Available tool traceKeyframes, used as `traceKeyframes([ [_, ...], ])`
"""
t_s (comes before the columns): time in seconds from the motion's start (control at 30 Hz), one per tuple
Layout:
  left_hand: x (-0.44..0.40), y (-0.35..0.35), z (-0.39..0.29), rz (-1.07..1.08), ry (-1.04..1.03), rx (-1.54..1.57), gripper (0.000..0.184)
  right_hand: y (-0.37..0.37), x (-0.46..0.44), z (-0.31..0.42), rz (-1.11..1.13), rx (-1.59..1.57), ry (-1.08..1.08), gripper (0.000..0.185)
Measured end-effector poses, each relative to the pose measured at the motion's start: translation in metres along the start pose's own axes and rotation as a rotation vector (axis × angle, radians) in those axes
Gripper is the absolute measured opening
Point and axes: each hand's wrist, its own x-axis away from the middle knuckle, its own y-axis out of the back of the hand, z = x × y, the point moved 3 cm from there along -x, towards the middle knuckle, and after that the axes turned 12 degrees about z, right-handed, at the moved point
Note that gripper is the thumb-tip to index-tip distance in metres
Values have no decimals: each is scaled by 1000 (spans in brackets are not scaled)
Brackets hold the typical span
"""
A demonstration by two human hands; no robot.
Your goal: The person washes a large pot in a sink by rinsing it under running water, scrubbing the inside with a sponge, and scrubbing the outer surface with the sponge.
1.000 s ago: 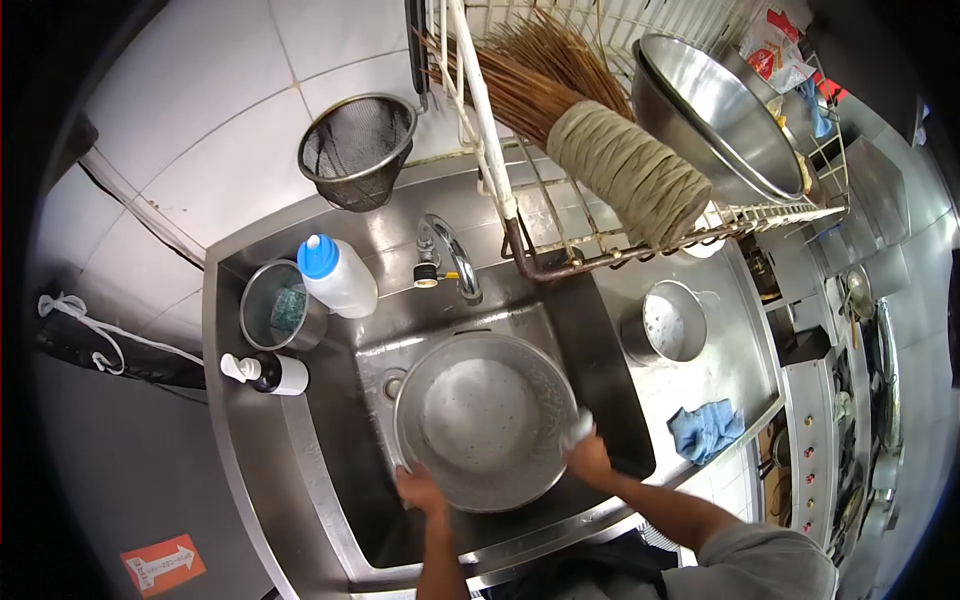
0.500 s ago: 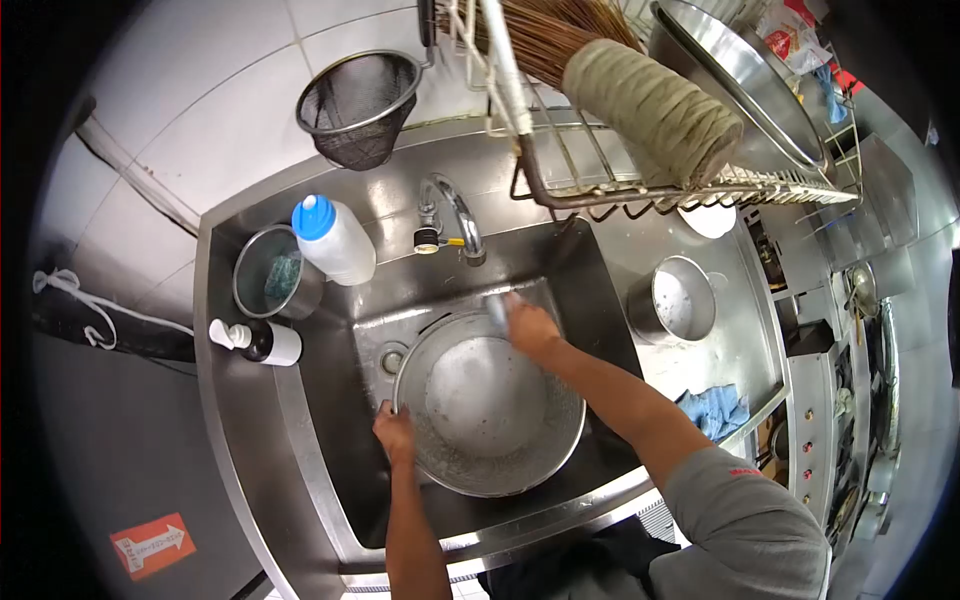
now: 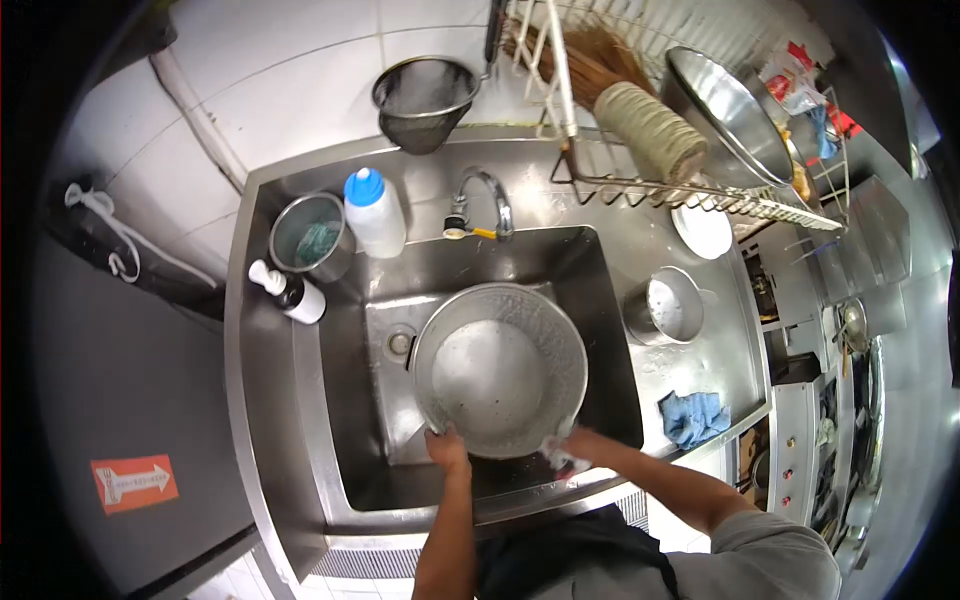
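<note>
A large round metal pot (image 3: 490, 375) rests tilted in the steel sink (image 3: 375, 480), wet inside. My left hand (image 3: 447, 450) grips its rim at the lower left, fingers wrapped over the edge. At the lower right of the rim is my right hand (image 3: 580, 447), closed around a pale scrubbing pad (image 3: 562, 458) that is blurred by motion and lies against the pot's edge. The faucet (image 3: 480, 205) stands behind the pot, and the drain (image 3: 400, 342) shows to its left.
Left ledge: a metal container (image 3: 312, 237) with a green scourer, a blue-capped bottle (image 3: 376, 215), a pump bottle (image 3: 290, 293). Right counter: a small metal pot (image 3: 665, 306), a blue cloth (image 3: 693, 418). Above: a strainer (image 3: 425, 103) and a wire rack (image 3: 700, 195) holding a brush and bowls.
Over the last half second, my right hand has moved with the pad from the far rim to the near right rim. My left hand has shifted to the near left rim. The camera view has shifted.
</note>
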Motion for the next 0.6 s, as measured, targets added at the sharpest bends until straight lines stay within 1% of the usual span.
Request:
traceKeyframes([
  [0.03, -8, 4, -3, 115, -23, -48, 25, 24, 19, 27, -19, 217, -128, 54],
  [0.07, -16, 14, -9, 103, -10, -50, 25, 35, -1, 5, -20, -65, -223, 58],
  [0.1, -26, 20, -19, 165, 7, -24, 25, 55, 25, 48, -134, 184, -254, 63],
  [0.13, -33, 20, -26, 227, 24, 7, 25, 66, 4, 38, -301, 454, -136, 65],
  [0.17, -39, 18, -32, 215, 35, 15, 25, 76, -16, 30, -465, 721, -8, 69],
  [0.2, -43, 16, -37, 202, -9, 28, 25, 78, -18, 33, -456, 732, -4, 69],
  [0.23, -45, 16, -38, 188, -54, 39, 26, 84, -19, 47, -539, 810, 14, 65],
  [0.27, -45, 15, -37, 180, -46, 41, 26, 90, -18, 60, -623, 885, 33, 63],
  [0.33, -41, 10, -35, 226, -22, -46, 25, 105, -12, 80, -592, 882, 30, 65],
  [0.4, -26, 10, -46, 188, 49, -96, 23, 108, -26, 79, -545, 877, 34, 68],
  [0.47, -17, 12, -59, 148, 130, -148, 20, 102, -65, 62, -473, 928, 198, 64],
  [0.5, -16, 10, -62, 96, 102, -177, 18, 101, -84, 63, -443, 947, 207, 64],
  [0.53, -13, 9, -65, 47, 76, -206, 16, 96, -108, 64, -301, 1060, 112, 63],
  [0.57, -13, 8, -65, 49, 107, -162, 14, 94, -131, 64, -164, 1174, 20, 63],
  [0.6, -15, 8, -63, 22, 135, -153, 14, 98, -156, 61, -143, 1203, 39, 63],
])
